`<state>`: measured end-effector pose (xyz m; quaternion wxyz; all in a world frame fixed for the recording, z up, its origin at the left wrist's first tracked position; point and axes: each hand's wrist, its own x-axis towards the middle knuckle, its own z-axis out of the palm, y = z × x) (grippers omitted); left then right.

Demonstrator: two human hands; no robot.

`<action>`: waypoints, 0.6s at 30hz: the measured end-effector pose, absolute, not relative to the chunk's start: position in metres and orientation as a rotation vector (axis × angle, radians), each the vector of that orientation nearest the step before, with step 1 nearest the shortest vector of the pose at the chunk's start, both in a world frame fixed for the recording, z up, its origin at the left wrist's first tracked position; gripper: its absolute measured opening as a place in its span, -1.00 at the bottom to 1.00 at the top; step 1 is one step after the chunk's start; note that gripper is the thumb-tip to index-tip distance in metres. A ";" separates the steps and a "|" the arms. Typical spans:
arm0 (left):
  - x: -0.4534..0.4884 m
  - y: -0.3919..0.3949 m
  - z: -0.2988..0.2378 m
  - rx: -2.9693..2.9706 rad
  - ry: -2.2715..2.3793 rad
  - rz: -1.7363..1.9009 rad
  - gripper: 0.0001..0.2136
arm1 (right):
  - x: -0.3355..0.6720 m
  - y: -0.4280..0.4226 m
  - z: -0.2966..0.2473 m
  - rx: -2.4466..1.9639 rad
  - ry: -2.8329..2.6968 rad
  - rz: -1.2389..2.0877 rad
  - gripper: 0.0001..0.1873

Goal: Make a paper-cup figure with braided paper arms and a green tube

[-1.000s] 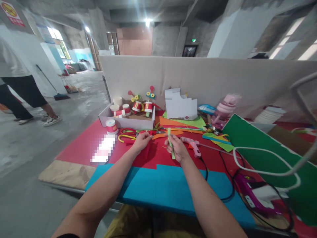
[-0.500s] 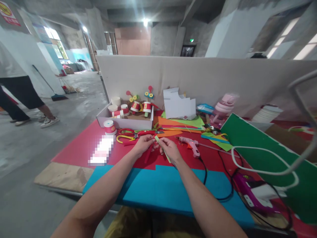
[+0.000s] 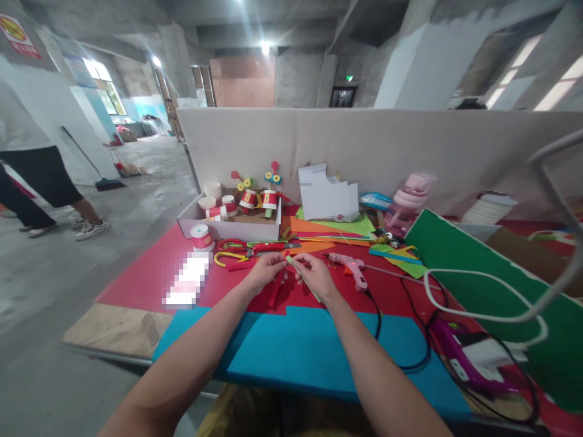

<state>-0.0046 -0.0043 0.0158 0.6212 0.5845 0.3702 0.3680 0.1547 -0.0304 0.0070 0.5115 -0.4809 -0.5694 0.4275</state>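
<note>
My left hand [image 3: 265, 271] pinches a red paper strip [image 3: 276, 291] that hangs down from its fingers. Close beside it, my right hand [image 3: 314, 274] pinches a light green paper strip [image 3: 304, 280] that slants across its palm. The two hands almost touch over the red sheet [image 3: 150, 273] on the table, just beyond a blue foam sheet [image 3: 291, 349].
Scissors [image 3: 237, 250], a pink glue gun [image 3: 353, 267] with its black cord, coloured paper sheets [image 3: 328, 229], a white box of paper-cup figures [image 3: 230, 226], a pink bottle [image 3: 407, 202] and a green board [image 3: 473, 276] crowd the table. A person's legs [image 3: 45, 182] stand at far left.
My right hand has moved left and brought the green strip up to my left hand; the strip has tilted from upright to slanting. My left hand still holds the red strip.
</note>
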 end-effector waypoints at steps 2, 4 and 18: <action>-0.005 -0.004 0.015 1.351 0.857 0.841 -0.74 | 0.154 -0.031 0.007 -1.153 -1.357 1.080 -0.64; -0.004 -0.004 0.014 1.344 0.847 0.847 -0.74 | 0.154 -0.030 0.007 -1.142 -1.342 1.114 -0.65; -0.003 -0.006 0.017 1.236 0.798 0.933 -0.71 | 0.151 -0.025 0.000 -1.022 -0.996 1.342 -0.59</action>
